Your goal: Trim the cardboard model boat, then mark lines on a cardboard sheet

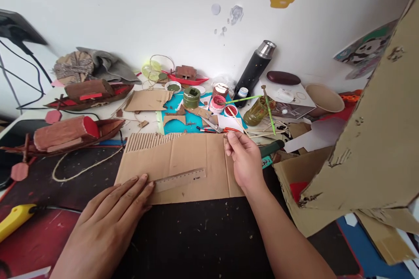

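Note:
A flat piece of corrugated cardboard [190,152] lies in front of me, its ridged inner layer bare along the upper left edge. My left hand [114,209] rests on its lower left part, fingers stretched out. The fingertips touch the left end of a clear plastic ruler [180,178], which slants slightly upward to the right. My right hand [244,157] is closed in a pinch over the cardboard's upper right corner. A small dark bit shows at its fingertips, too little to name, and the rest is hidden by the fingers.
Behind the cardboard are scissors [211,125], paint jars [191,97], a murky jar [255,111] and a black flask [253,69]. Brown and red model boats [62,133] stand left. A yellow-handled tool [16,220] lies lower left; a large cardboard box [369,139] rises right.

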